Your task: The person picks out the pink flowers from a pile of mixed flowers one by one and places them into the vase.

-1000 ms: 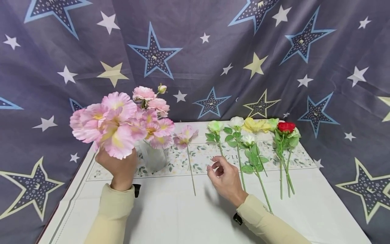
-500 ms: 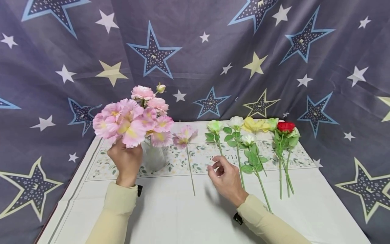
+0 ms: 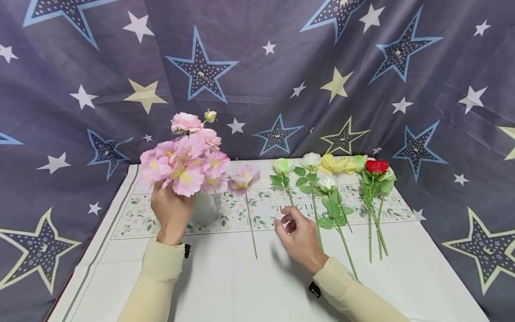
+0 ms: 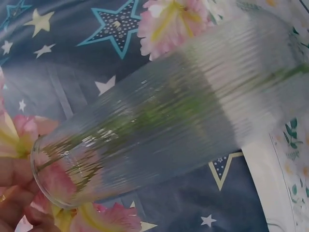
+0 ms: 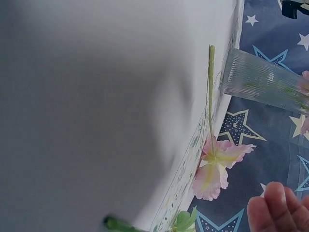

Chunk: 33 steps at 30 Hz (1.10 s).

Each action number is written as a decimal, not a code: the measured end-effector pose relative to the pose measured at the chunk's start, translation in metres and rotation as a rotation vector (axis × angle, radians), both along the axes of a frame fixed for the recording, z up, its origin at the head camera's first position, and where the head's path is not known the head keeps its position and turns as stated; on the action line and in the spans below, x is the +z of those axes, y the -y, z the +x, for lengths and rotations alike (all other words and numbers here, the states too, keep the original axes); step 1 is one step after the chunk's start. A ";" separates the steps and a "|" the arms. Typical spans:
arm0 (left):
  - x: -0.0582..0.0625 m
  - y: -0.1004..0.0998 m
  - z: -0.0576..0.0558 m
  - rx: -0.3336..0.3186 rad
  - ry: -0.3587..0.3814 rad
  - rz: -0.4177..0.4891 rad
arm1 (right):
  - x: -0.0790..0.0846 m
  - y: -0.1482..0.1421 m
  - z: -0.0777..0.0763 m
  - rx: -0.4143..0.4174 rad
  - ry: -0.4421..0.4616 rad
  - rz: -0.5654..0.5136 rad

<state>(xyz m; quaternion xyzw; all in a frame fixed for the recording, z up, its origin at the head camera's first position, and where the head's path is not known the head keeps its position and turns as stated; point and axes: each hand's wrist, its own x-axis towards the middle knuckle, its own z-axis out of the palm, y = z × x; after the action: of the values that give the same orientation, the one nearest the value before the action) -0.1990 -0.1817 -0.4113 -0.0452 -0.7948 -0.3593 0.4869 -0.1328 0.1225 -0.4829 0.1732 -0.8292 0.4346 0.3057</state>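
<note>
My left hand (image 3: pixel 173 212) holds a pink flower (image 3: pixel 187 172) with yellow-centred, ruffled petals close by the mouth of a ribbed clear vase (image 3: pixel 206 211). In the left wrist view the fingers (image 4: pixel 17 193) are right at the glass rim, and green stems (image 4: pixel 183 104) show inside the vase. Paler pink blooms (image 3: pixel 187 122) with a bud rise behind the held flower. The petals hide the fingertips in the head view. My right hand (image 3: pixel 299 235), fingers loosely curled, hovers over the table holding nothing. Left of it lies a single pink flower (image 3: pixel 244 179) on its stem.
On the right lie a green rose (image 3: pixel 283 166), white roses (image 3: pixel 327 184), a yellow flower (image 3: pixel 335 165) and a red rose (image 3: pixel 377 167), stems towards me. A floral runner (image 3: pixel 237 214) crosses the white table (image 3: pixel 225 281). A starry curtain (image 3: pixel 249 58) hangs behind.
My left hand has moved right with the pink flower, bringing it up against the blooms at the vase mouth. My right hand has stayed in place.
</note>
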 end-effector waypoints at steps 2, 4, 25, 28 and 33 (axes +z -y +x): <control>0.002 0.001 0.004 0.022 0.094 -0.017 | 0.000 0.000 0.000 0.000 0.001 0.000; 0.005 0.001 0.008 0.041 0.197 -0.024 | 0.000 0.000 0.000 0.001 -0.001 0.001; -0.031 -0.013 0.017 0.008 -0.072 0.159 | -0.002 -0.002 0.001 -0.025 0.007 0.008; -0.032 -0.014 0.020 0.022 -0.028 0.169 | -0.003 -0.003 -0.001 -0.027 -0.007 0.010; -0.036 -0.017 0.027 -0.007 0.189 0.170 | -0.002 -0.004 -0.002 -0.031 -0.003 0.007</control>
<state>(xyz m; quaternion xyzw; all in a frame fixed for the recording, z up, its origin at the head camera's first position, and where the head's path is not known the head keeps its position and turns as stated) -0.1723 -0.1649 -0.4469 0.0278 -0.8036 -0.4297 0.4108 -0.1349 0.1263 -0.4846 0.1622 -0.8328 0.4267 0.3132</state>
